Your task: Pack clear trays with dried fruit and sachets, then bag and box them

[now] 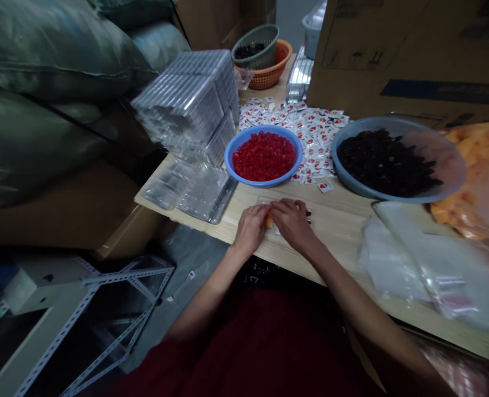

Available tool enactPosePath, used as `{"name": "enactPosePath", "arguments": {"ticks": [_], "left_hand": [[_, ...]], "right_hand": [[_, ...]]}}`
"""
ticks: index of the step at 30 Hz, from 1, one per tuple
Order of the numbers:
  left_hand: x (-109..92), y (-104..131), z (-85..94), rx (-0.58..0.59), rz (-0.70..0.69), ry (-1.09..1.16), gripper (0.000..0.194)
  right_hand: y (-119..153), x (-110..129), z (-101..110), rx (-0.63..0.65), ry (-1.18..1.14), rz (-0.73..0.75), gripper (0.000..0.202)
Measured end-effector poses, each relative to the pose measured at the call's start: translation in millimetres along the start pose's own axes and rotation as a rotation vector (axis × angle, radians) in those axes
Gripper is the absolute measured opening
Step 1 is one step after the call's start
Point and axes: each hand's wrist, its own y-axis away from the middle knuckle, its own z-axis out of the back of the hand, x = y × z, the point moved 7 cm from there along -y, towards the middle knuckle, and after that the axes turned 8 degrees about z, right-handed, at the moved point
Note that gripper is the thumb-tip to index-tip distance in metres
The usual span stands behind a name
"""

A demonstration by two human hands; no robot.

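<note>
Close together at the table's front edge, my left hand (251,223) and my right hand (293,221) bend over a shallow clear plastic tray (278,231). Between them shows a small orange piece (268,221), pinched by the fingers of both hands; its exact kind is not clear. Just past my right fingers, small dark pieces (309,213) lie in the tray. Most of the tray is covered by my hands. Directly beyond stands a blue bowl (229,160) of red diced pieces (264,156).
Stacked clear trays (195,94) and flat ones (205,190) are at left. Printed sachets (317,138) spread behind the bowl. A basin (451,165) of dark fruit, an orange-filled bag (478,165) and plastic bags (426,259) lie right. Baskets (265,80) and a carton (414,49) stand behind.
</note>
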Motion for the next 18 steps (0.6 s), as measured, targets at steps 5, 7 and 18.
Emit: {"name": "enactPosePath", "arguments": {"ticks": [5, 7, 18], "left_hand": [[25.2, 3.1, 55.2, -0.259, 0.158, -0.059, 0.019], [52.5, -0.9, 90.5, -0.375, 0.254, -0.056, 0.018], [155.0, -50.9, 102.2, -0.021, 0.554, -0.044, 0.03]], "right_hand": [[28.7, -2.9, -13.0, -0.017, -0.001, -0.015, 0.024], [40.7, -4.4, -11.7, -0.036, 0.01, -0.047, 0.025], [118.1, -2.4, 19.1, -0.328, -0.117, -0.169, 0.026]]}}
